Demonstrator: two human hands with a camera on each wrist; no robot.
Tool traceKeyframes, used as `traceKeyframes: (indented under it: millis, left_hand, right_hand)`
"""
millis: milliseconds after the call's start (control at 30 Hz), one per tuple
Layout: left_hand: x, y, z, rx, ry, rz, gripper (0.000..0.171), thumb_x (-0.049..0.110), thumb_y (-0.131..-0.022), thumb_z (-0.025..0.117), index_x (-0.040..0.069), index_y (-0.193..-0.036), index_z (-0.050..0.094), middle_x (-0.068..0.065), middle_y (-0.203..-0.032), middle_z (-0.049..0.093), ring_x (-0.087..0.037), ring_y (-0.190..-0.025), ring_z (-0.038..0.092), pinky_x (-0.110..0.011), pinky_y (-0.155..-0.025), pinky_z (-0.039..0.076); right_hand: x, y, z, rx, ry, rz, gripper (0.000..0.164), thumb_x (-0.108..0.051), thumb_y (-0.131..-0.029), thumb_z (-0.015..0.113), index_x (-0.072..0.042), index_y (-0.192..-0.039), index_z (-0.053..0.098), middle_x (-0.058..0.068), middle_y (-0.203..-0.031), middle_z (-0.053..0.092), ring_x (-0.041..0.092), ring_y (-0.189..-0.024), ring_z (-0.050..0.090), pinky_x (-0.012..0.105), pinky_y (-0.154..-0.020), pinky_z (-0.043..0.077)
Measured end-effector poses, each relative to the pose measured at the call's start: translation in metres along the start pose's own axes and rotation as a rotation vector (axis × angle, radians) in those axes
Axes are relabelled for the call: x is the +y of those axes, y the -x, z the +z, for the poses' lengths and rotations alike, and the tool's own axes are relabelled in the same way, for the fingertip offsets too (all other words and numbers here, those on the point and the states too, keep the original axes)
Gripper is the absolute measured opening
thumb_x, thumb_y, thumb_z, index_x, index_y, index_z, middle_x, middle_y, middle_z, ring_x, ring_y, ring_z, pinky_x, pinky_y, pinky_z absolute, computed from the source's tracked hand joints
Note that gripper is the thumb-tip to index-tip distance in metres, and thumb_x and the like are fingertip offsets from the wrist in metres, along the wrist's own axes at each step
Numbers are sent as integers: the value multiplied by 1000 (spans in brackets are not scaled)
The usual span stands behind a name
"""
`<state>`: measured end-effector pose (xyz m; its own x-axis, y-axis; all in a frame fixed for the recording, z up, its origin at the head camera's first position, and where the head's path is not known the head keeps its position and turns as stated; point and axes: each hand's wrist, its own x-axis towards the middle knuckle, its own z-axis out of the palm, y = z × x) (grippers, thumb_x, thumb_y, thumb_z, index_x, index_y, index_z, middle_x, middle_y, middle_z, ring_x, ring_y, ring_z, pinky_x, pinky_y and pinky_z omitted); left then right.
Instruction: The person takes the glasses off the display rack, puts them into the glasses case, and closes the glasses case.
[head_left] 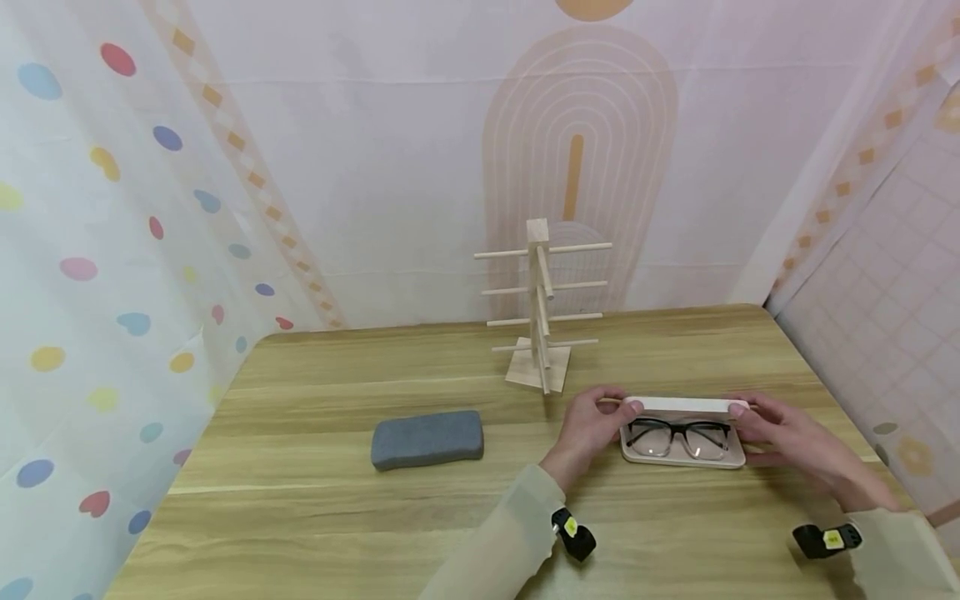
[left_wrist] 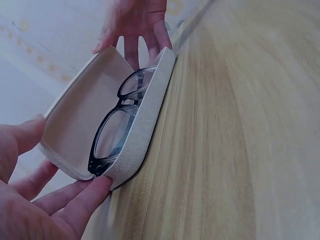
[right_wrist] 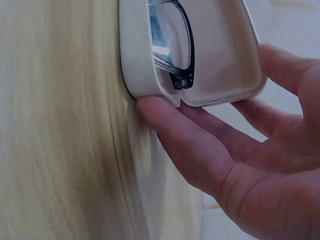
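Observation:
A cream eyeglass case [head_left: 686, 463] stands with its lid [head_left: 682, 404] raised, on the right part of the table. Inside lies a pair of glasses [head_left: 678, 428] with a dark upper frame and clear lower rims, temples folded behind the lenses. My left hand [head_left: 587, 429] holds the left end of the case, thumb on the lid's edge and fingers by the hinge end. At the opposite end my right hand [head_left: 787, 437] holds it the same way, thumb against the lid. In the left wrist view the pale lining [left_wrist: 82, 112] shows behind the glasses.
A grey eyeglass case [head_left: 427, 439], closed, lies left of my left arm. Behind it to the right, a wooden rack [head_left: 538, 308] with several horizontal pegs stands upright. Patterned curtains [head_left: 375, 167] hang along the table's back and sides.

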<state>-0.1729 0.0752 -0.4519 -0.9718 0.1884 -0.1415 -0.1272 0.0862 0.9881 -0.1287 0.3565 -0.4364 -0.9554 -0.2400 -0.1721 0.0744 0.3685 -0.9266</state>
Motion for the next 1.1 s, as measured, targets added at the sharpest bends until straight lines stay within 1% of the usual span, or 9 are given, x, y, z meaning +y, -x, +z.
traceKeyframes:
  millis: [133,200,267,333,400,500,633,800,1100]
  left_hand:
    - [0,2,-1,-7,25,-14,22,14,-89,83,6,-108,75,-2,-96,73,-8,-83,66,-28,-69,59]
    - [-1,2,-2,-18,27,-18,23,13,-89,83,5,-109,75,-1,-97,73,-8,-84,66,-29,-70,59]
    - [-2,3,-2,-29,25,-24,24,11,-89,83,5,-110,74,-1,-96,72,-9,-84,66,-29,-71,59]
    - [-3,3,-3,-43,36,-29,26,10,-89,82,3,-112,74,0,-96,71,-9,-84,65,-28,-70,59]
    - [-3,3,-4,-57,39,-28,26,9,-89,82,3,-113,73,0,-96,70,-9,-83,64,-28,-70,59]
    - [-3,4,-6,-71,38,-20,26,8,-89,82,3,-113,73,0,-98,70,-9,-85,63,-28,-71,59]
    - [-5,5,-7,-75,-16,10,25,6,-87,83,6,-111,74,1,-100,70,-9,-90,62,-25,-76,57]
    - [-5,6,-7,-79,-63,31,27,4,-86,84,7,-111,74,2,-104,69,-8,-95,63,-23,-82,56]
    - [-5,8,-9,-120,-96,74,29,1,-86,82,1,-113,72,-5,-114,72,-12,-103,65,-25,-90,56]
  right_hand:
    - [4,-1,-6,-38,-65,0,53,-21,-112,48,15,-149,33,27,-136,55,25,-115,65,39,-86,61]
    - [6,-1,-10,-59,-104,-9,44,-17,-111,49,6,-148,42,12,-130,61,15,-110,66,37,-87,61]
    - [8,0,-12,-73,-143,-12,35,-14,-110,51,-8,-144,53,0,-124,64,10,-108,66,35,-87,61]
    - [9,0,-14,-92,-168,-26,31,-13,-110,51,-21,-138,60,-7,-121,65,9,-107,66,35,-87,61]
    - [9,1,-15,-95,-178,-39,33,-11,-110,51,-28,-135,62,-9,-121,65,8,-107,66,35,-87,61]
    - [10,2,-14,-83,-168,-42,34,-10,-109,52,-27,-137,63,-11,-122,63,7,-108,65,35,-87,61]
    - [10,3,-14,-77,-159,-49,35,-9,-109,53,-21,-139,63,-15,-122,62,5,-108,64,35,-87,61]
    - [13,4,-15,-113,-194,-81,37,-5,-108,51,-26,-135,66,-18,-123,64,7,-109,66,35,-87,61]
    - [14,5,-14,-103,-219,-52,35,-3,-105,58,-23,-132,69,-21,-122,63,6,-107,66,34,-88,60]
